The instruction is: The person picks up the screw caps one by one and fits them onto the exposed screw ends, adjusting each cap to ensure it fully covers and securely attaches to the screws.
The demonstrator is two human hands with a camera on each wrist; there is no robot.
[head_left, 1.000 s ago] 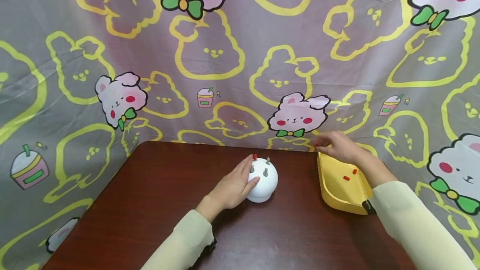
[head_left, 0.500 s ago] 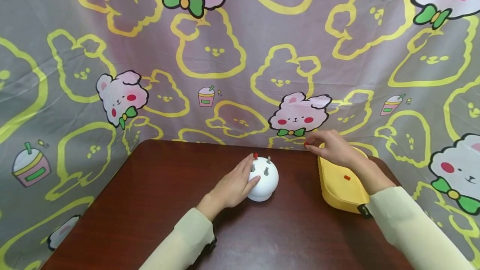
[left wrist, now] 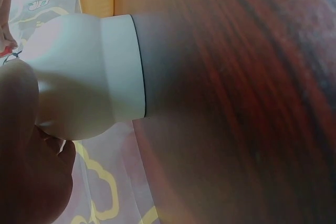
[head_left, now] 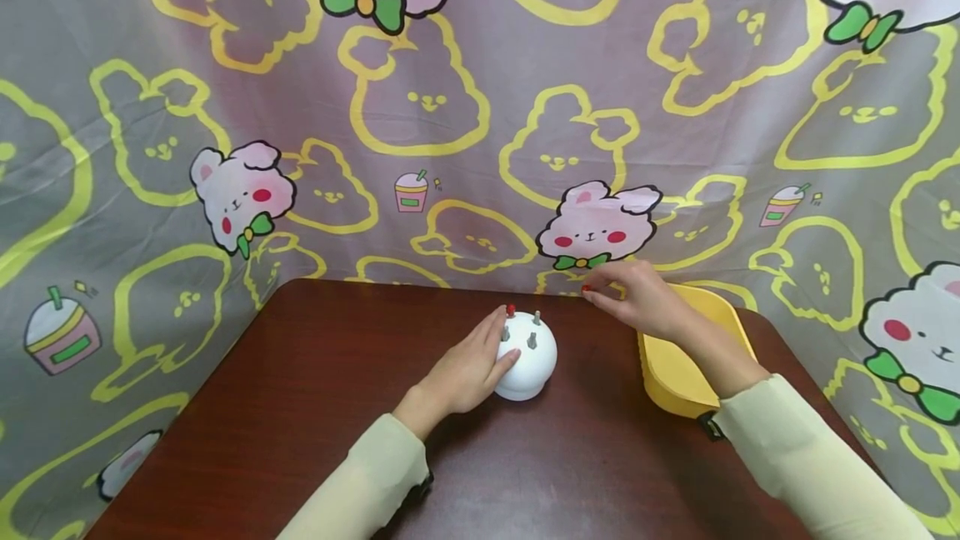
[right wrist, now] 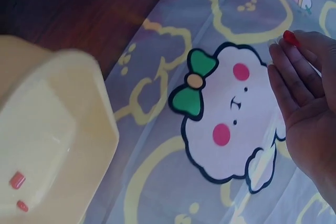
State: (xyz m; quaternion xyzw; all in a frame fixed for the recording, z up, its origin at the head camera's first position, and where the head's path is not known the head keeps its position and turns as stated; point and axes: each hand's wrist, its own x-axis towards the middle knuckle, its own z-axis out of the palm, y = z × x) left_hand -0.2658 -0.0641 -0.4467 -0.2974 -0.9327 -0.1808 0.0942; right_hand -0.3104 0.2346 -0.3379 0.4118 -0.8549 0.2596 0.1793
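Two pale sleeves (head_left: 375,473) are covering the person's forearms at the bottom of the head view, and a small black object (head_left: 422,486) is showing beside the left cuff. Beyond the cuff, the left hand (head_left: 459,375) is resting against the side of a white dome (head_left: 531,373), its fingers lying fairly straight and its thumb spreading apart on the near side. The dome is standing upright on the dark red-brown table (head_left: 322,407), near the middle of the view. Three grey pegs (head_left: 532,342) are sticking up bare from its top, and a red cap (head_left: 511,310) is sitting on a fourth peg position, close to the left fingertips. To the right, a yellow container (head_left: 671,382) is standing apart from the dome, the right forearm hiding part of it; in the right wrist view two red pieces (right wrist: 17,180) are lying inside. The right hand (head_left: 641,300) is pinching a small red piece (right wrist: 290,38) between thumb and forefinger, its other fingers extending loosely. Behind everything, a grey cloth (head_left: 442,265) is hanging, yellow outlines and white rabbit faces patterning it.
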